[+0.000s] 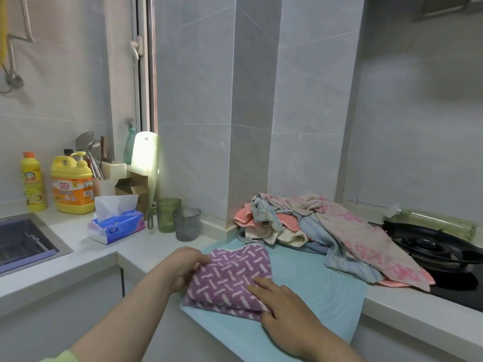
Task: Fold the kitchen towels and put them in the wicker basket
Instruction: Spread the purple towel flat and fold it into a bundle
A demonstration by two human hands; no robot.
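Folding the purple towel on the mat

The purple towel (230, 278) lay folded on the teal mat (326, 288) at the front of the desk (146, 246). My left hand (183, 265) pinched its left edge, thumb on top and fingers tucked under the cloth. My right hand (285, 304) rested on its near right corner, fingers fairly straight and flat on top, thumb against the near edge. Behind the mat a heap of unfolded towels (326, 231) sat against the tiled wall, one draping towards the gas stove (431, 249). A tissue pack (117, 226) and two glasses (177, 218) stood to the left.
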